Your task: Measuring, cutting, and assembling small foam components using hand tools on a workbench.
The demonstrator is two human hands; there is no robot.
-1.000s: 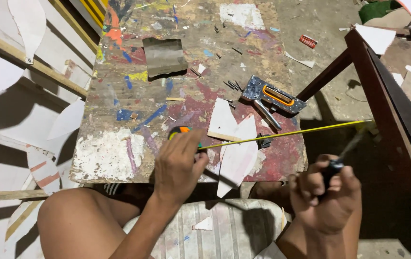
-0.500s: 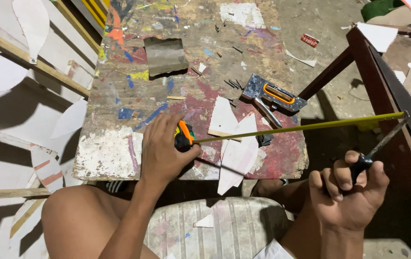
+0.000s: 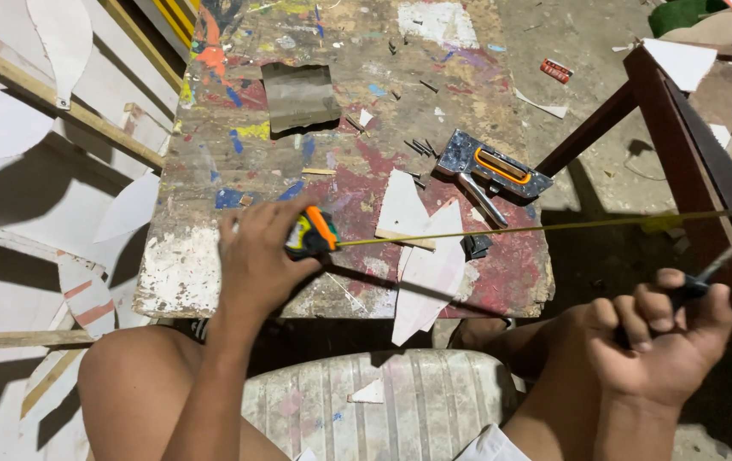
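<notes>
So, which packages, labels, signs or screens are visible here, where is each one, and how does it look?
Small red packet: on the ground beyond the paint-stained board, near its far right corner; flat, rectangular, red with pale marks too small to tell.
Label on the tape measure: on the side of the case held in the left hand; a yellow-green patch on the black and orange body.
No signs or screens are in view.

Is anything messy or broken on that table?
Yes. The table top is smeared with old paint and its white coating is chipped at the near left corner. Loose nails lie scattered beside the staple gun, and white paper scraps hang over the front edge.
</notes>
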